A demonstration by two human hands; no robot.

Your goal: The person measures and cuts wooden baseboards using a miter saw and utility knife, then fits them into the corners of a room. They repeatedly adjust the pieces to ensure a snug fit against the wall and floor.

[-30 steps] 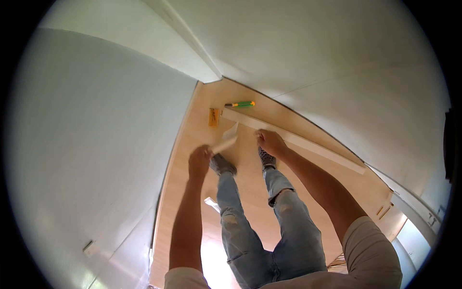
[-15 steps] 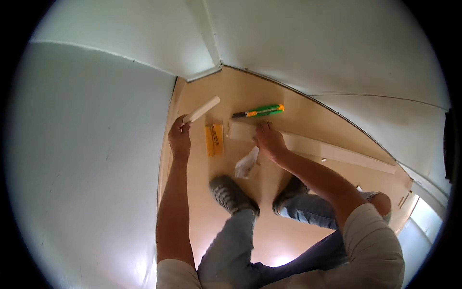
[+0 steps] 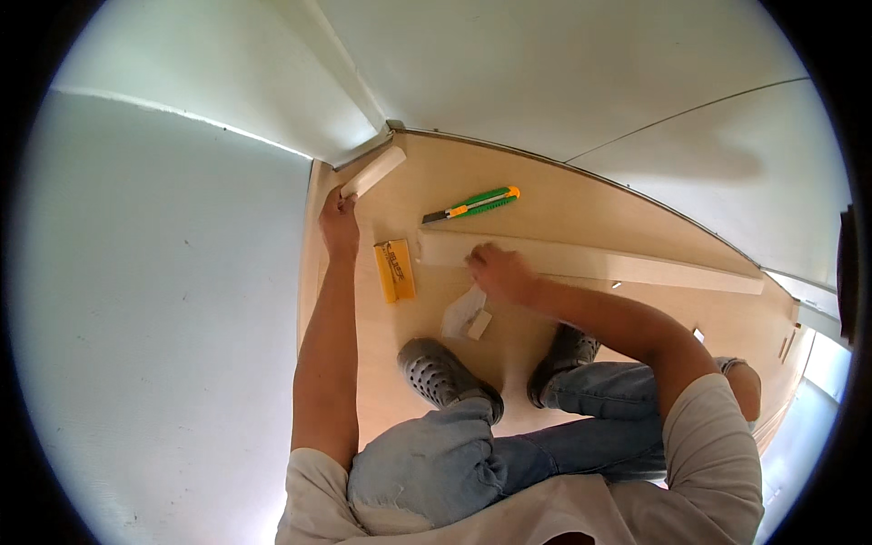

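My left hand [image 3: 340, 227] is closed round the lower end of a short pale strip [image 3: 377, 173], perhaps wood or trim. The strip's upper end tilts toward the wall corner. With fingers curled, my right hand [image 3: 501, 274] is over the near edge of a long pale board [image 3: 599, 263] on the floor; what its fingers hold, if anything, is hidden. Just below that hand lies a crumpled white sheet [image 3: 460, 312] with a small pale block [image 3: 480, 325] against it. Beyond the board rests a green and yellow utility knife [image 3: 472, 204], its dark tip pointing left.
A yellow-orange small box [image 3: 395, 271] sits between my hands on the wooden floor [image 3: 518, 245]. Pale wall panels [image 3: 163, 300] rise close on the left and ahead. My dark perforated shoes [image 3: 445, 372] are near the white sheet. Small scraps [image 3: 698, 335] lie toward the right.
My left hand has moved slightly up with the short strip, toward the corner. My right hand has shifted a little left and down. The small block beside the white sheet now shows clearly.
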